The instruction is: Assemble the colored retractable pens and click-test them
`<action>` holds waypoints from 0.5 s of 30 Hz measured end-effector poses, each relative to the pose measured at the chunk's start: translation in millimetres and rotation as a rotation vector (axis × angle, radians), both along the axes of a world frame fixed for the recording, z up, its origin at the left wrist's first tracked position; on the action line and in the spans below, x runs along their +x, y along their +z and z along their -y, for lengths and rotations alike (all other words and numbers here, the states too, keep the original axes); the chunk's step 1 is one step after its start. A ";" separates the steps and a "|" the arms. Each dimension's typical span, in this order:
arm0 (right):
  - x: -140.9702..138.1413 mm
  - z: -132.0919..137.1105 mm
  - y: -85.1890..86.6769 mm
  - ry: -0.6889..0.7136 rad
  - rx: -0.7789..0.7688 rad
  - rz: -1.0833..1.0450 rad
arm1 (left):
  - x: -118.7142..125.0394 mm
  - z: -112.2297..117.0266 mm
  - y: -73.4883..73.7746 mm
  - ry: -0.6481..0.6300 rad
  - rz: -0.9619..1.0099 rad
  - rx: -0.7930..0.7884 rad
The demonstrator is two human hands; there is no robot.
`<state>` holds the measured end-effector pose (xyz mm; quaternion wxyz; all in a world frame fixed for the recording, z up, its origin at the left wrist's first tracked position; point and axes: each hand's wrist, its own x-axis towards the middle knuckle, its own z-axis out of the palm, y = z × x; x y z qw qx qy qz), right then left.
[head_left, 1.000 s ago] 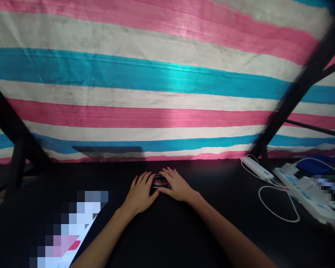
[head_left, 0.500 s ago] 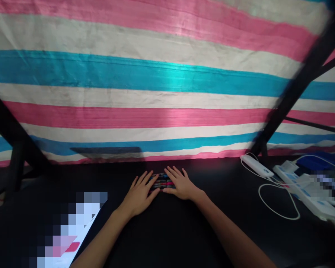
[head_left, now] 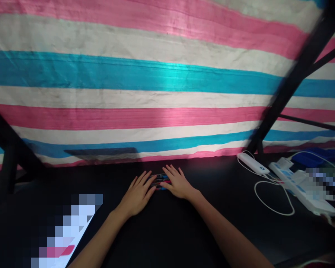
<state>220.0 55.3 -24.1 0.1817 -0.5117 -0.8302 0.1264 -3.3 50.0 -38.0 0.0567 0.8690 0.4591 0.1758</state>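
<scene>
A small bundle of coloured pens or markers [head_left: 159, 181] lies on the black table [head_left: 173, 230] near its far edge. My left hand [head_left: 138, 193] lies flat to the left of the bundle with its fingers spread, their tips touching the pens. My right hand [head_left: 177, 182] lies flat on the right side of the bundle, fingers stretched out over it. Most of the bundle is hidden between and under my fingers.
A pink, white and blue striped cloth [head_left: 145, 82] hangs behind the table. Black frame bars [head_left: 290, 82] slant at right and left. A white power bank [head_left: 252, 163] with a looped cable [head_left: 270, 204] and a white power strip [head_left: 298, 186] lie at right. A blurred white item [head_left: 67, 234] sits at bottom left.
My right hand slid a little to the right and back, uncovering more of the pens between my hands. The view shifted slightly.
</scene>
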 end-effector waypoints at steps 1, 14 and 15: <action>1.4 0.3 0.0 -0.008 0.019 -0.065 | -0.3 0.0 2.3 0.002 0.038 0.004; 47.0 -16.1 -13.9 -0.572 0.250 -0.754 | -29.0 -20.9 5.5 0.589 0.896 -0.093; 47.4 -17.1 -15.3 -0.584 0.251 -0.767 | -29.0 -21.0 4.8 0.598 0.907 -0.101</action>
